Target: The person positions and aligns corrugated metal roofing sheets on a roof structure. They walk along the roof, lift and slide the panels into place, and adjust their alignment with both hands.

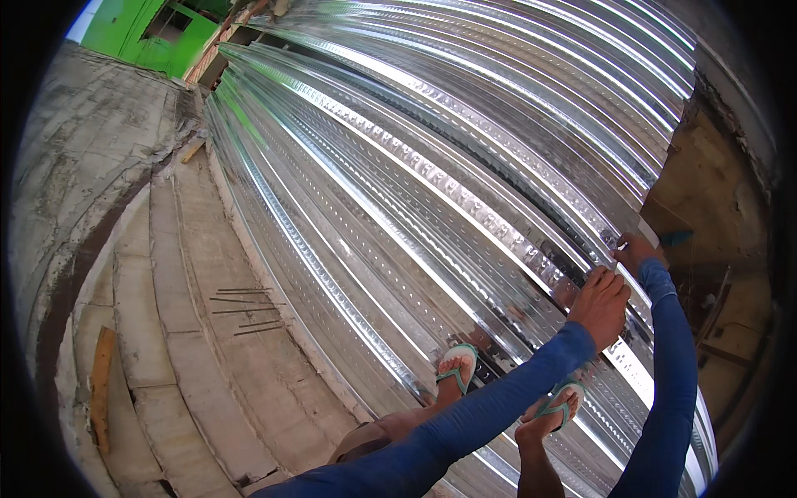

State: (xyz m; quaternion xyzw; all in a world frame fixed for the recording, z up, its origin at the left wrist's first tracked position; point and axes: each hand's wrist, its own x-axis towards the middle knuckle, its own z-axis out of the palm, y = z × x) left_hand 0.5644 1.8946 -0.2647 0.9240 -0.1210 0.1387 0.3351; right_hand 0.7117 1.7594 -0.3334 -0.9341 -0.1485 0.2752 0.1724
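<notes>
Ridged metal sheets fan across the middle, their near ends running under both hands. The left hand rests on a ridge with fingers bent down; whether it pinches the metal, I cannot tell. The right hand is just beyond it, at the sheets' right edge, fingers curled at the metal; its hold is also hard to judge. Past that edge opens a brown hollow, close to the right arm. Two sandalled feet stand on the sheets. Left of their long edge stretches a concrete surface, bearing thin rods and a wooden board.
</notes>
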